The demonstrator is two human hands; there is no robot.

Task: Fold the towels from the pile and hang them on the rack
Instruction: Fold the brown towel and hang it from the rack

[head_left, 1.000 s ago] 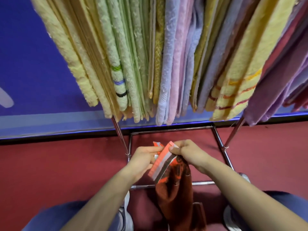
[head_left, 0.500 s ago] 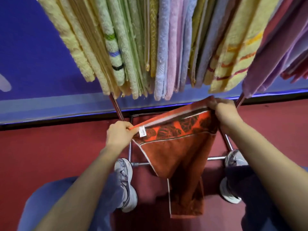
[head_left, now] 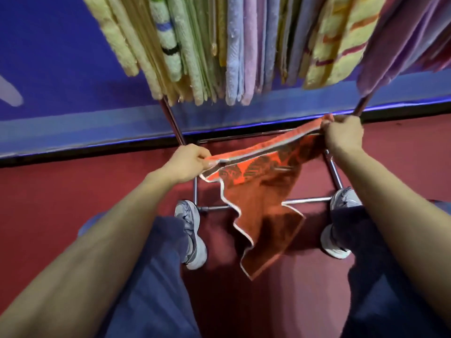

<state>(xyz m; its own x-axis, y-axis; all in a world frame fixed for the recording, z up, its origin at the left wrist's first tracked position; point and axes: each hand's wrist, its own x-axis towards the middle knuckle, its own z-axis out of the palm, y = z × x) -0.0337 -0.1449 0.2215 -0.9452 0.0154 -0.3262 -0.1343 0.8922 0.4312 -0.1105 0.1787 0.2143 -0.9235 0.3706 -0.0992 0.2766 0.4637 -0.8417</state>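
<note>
An orange and brown patterned towel [head_left: 261,198] with a pale border hangs spread between my two hands, its lower part drooping toward the floor. My left hand [head_left: 189,162] pinches its left top corner. My right hand [head_left: 344,135] grips the right top corner, higher and farther away. Above them, the metal rack [head_left: 174,123] carries several hanging towels [head_left: 234,50] in yellow, green, blue, pink and purple. The pile is out of view.
The rack's chrome base frame [head_left: 307,200] lies on the red floor [head_left: 61,191] between my two grey shoes [head_left: 192,230]. A blue wall [head_left: 61,57] stands behind the rack. The rack's right leg [head_left: 363,103] rises just beyond my right hand.
My hands have pulled apart from the bunched towel, stretching its top edge wide. The right hand has risen toward the rack's right leg, and the towel has opened out.
</note>
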